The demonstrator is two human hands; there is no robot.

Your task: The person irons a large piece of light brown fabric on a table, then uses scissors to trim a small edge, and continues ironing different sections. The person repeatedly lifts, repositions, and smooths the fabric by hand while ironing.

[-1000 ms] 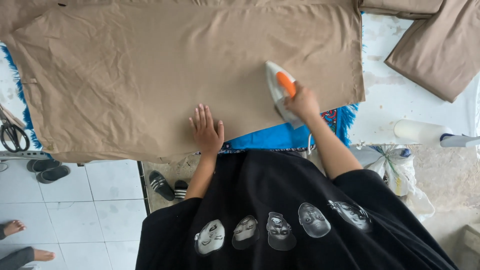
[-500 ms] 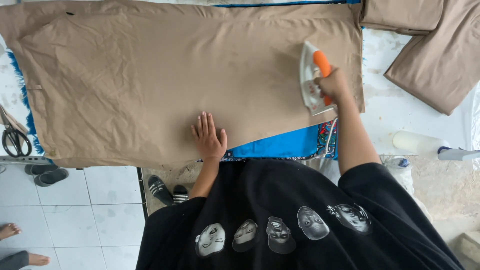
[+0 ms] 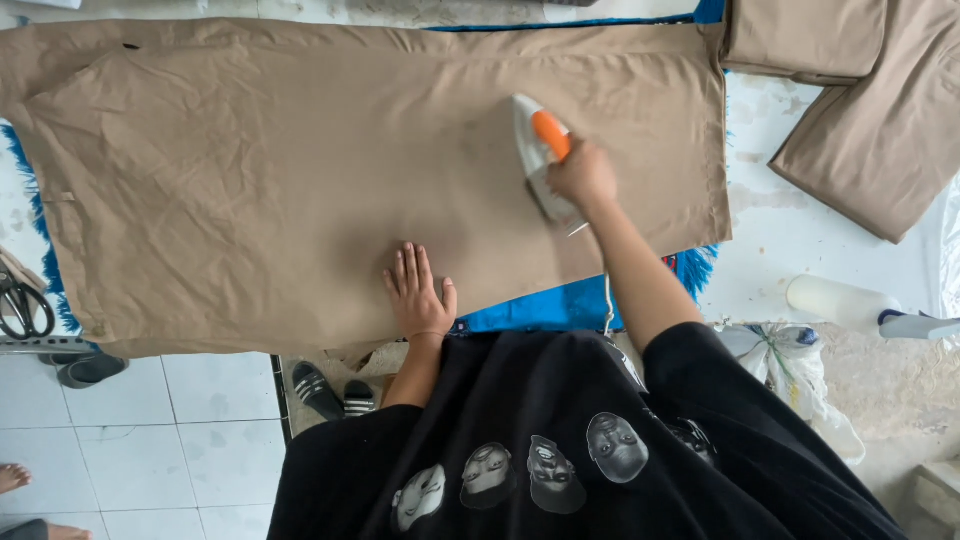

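A large tan garment (image 3: 300,170) lies spread flat on a blue padded cloth (image 3: 560,305) over the table. My right hand (image 3: 583,175) grips the orange handle of a white iron (image 3: 540,150), which rests sole-down on the garment right of centre. My left hand (image 3: 418,292) lies flat with fingers spread on the garment's near edge, a little left of the iron. The iron's cord (image 3: 606,300) drops off the near edge.
Folded tan garments (image 3: 880,110) are stacked at the far right. A white spray bottle (image 3: 850,305) lies on the table's right side by a plastic bag (image 3: 790,365). Scissors (image 3: 22,305) sit at the left edge. Sandals (image 3: 325,392) and another person's foot (image 3: 12,476) are on the tiled floor.
My right hand slid the iron from the near right edge up toward the garment's right end, then back left toward the middle. My left hand stayed pressed at the near edge.
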